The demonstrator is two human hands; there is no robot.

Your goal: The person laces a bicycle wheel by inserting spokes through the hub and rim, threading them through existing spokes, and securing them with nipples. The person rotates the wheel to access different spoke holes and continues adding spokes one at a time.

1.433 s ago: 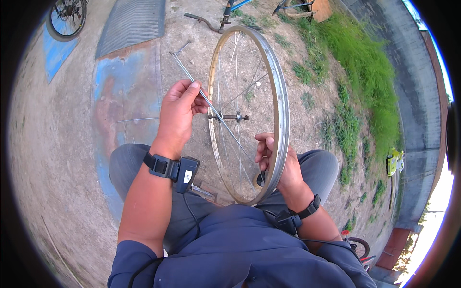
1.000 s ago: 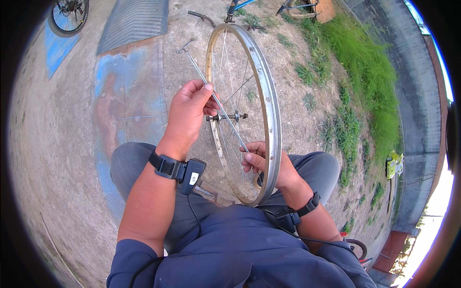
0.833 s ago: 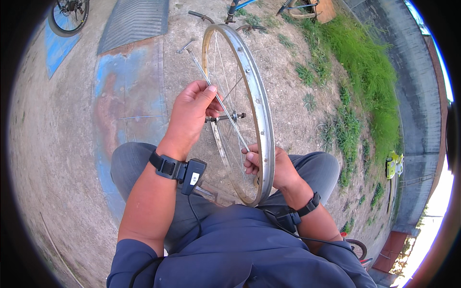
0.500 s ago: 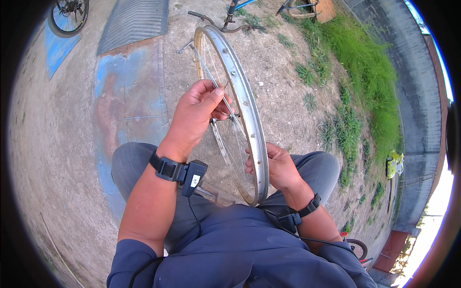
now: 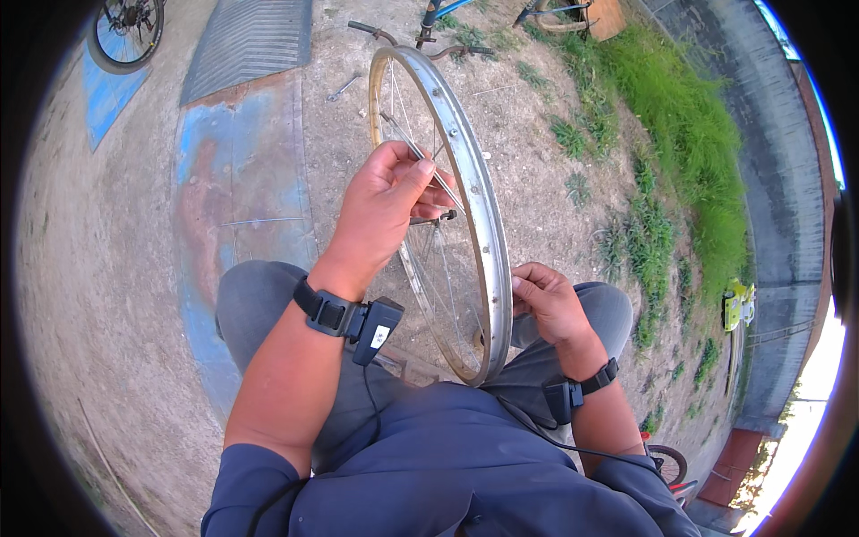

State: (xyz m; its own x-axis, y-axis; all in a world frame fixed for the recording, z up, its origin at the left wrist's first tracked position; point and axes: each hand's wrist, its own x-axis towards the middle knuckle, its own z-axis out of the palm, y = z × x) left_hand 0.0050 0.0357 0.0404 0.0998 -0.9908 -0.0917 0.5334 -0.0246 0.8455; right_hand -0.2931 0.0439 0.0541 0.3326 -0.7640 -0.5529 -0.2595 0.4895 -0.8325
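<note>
Turned more edge-on since a second ago, bare wheel rim [image 5: 465,224] upright between knees, long axis running away from body; right hand [image 5: 548,302] steadying near edge low down; left hand [image 5: 380,210] higher and farther, pinching thin spoke [image 5: 420,161] at hub side
</note>
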